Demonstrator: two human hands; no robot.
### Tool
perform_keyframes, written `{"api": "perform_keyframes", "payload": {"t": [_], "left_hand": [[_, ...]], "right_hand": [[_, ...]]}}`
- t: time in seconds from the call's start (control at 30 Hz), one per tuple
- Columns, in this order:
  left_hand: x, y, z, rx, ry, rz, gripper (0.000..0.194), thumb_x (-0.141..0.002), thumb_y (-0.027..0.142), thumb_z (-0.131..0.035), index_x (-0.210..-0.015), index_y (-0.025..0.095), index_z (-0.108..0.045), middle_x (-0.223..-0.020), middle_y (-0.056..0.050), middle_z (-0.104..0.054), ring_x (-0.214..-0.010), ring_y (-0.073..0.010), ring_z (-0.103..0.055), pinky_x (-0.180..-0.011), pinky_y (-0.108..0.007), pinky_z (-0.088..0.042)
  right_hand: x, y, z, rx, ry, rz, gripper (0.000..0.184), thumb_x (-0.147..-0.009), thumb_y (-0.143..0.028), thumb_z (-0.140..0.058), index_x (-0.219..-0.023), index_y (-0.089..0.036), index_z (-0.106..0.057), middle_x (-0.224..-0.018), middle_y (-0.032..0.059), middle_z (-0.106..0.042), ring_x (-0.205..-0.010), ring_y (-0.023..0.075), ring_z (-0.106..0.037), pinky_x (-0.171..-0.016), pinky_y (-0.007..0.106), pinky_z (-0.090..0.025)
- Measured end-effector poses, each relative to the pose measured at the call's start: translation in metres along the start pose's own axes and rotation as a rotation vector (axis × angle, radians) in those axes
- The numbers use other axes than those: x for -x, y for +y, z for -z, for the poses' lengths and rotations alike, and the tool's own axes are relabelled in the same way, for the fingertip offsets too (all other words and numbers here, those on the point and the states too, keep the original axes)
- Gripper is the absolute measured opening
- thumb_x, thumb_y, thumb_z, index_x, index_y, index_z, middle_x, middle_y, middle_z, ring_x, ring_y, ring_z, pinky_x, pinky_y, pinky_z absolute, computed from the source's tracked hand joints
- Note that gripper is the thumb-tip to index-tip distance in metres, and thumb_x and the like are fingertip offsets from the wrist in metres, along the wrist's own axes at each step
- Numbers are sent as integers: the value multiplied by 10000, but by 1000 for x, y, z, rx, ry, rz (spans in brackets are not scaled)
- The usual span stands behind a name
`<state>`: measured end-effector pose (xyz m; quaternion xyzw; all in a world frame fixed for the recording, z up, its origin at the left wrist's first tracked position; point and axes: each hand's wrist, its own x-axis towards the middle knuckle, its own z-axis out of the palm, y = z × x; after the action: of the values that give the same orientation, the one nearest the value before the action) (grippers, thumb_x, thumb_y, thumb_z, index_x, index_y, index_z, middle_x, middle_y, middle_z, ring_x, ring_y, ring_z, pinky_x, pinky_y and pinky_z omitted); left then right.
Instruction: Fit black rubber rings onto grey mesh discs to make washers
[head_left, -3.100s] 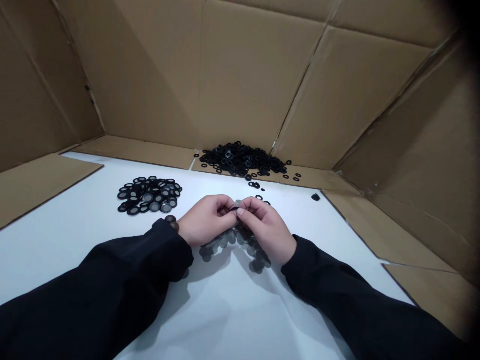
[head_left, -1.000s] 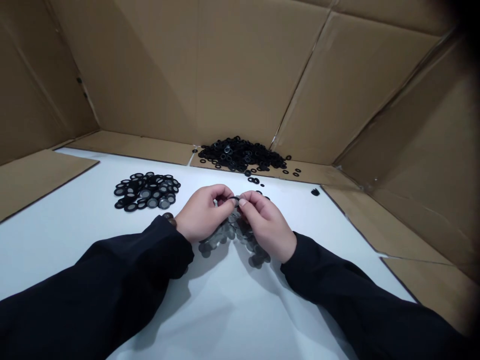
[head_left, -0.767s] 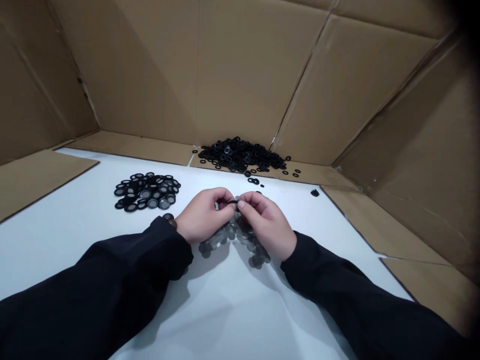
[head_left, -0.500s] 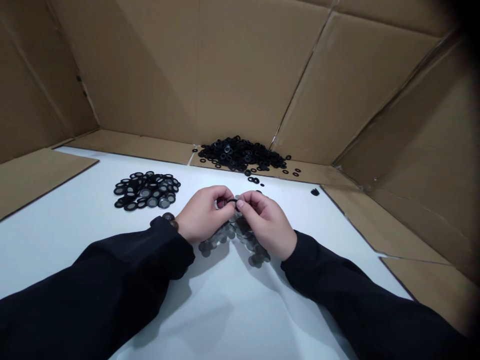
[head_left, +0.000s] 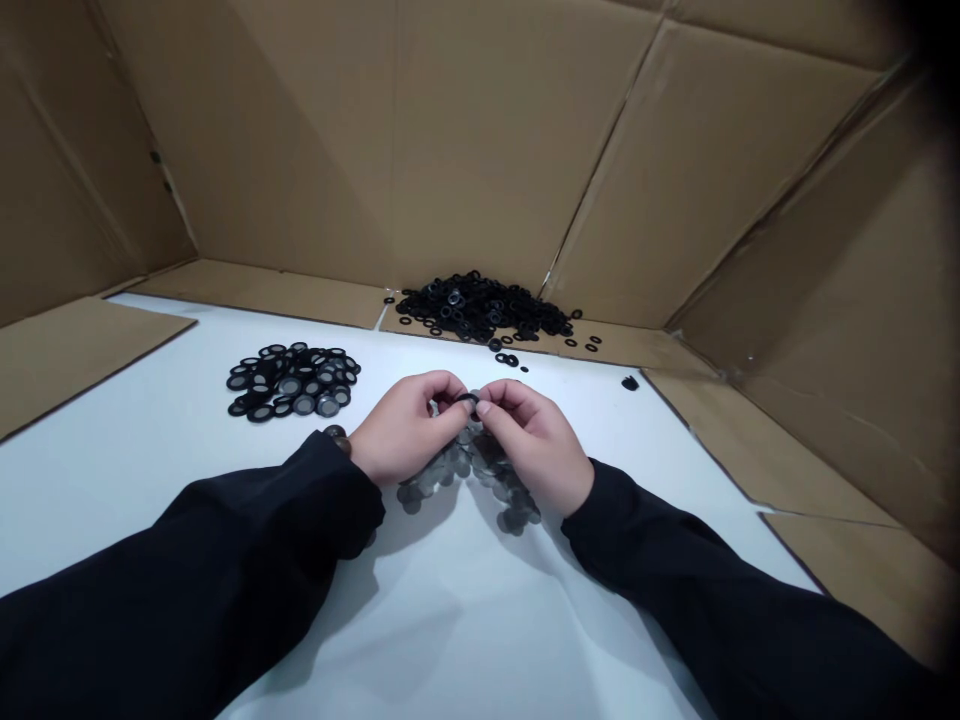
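Observation:
Between the fingertips of both hands is a small black rubber ring (head_left: 471,398), mostly covered by my thumbs. My left hand (head_left: 412,425) pinches it from the left side. From the right, my right hand (head_left: 536,440) grips the same ring between thumb and index finger. Whether a disc sits inside the ring I cannot tell. Under and between the hands lies a spread of small round grey mesh-like discs (head_left: 514,512) on the white tabletop (head_left: 420,620), partly hidden by the hands.
At left sits a pile of black rings with grey centres (head_left: 291,385). A larger heap of plain black rings (head_left: 480,305) lies against the back cardboard wall (head_left: 487,140), with a few loose ones nearby. Small black scraps (head_left: 630,383) rest at right. Cardboard sheets (head_left: 750,440) border the table.
The black ring has tilted slightly in my fingers, and the left fingers have shifted a little around it. Both hands stay in about the same place.

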<state>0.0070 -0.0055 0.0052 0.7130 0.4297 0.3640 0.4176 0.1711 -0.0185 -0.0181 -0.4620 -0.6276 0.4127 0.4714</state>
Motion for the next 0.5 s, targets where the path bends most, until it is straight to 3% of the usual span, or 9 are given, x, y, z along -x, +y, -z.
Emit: {"api": "perform_keyframes", "payload": {"t": [0.2,0.5], "left_hand": [[1,-1,0,-13,-53,4,148,-803,292,-537,-767,163,-601,-601,27,-524,-533,-97,-453,-474,-211,-349],[1,6,1,-23,40,0,163,-820,330,-529,-772,183,-579,-546,65,-458,-479,-87,-386,-486,-219,-339]], "right_hand": [[0,1,1,34,-41,9,167,-870,-353,-551,-854,-187,-559,-721,-15,-526,-622,116,-452,-590,260,-383],[3,-3,-1,167,-28,78,188,-930,-358,-458,-828,-204,-494,-644,-44,-431,-584,115,-389,-551,250,-342]]}}
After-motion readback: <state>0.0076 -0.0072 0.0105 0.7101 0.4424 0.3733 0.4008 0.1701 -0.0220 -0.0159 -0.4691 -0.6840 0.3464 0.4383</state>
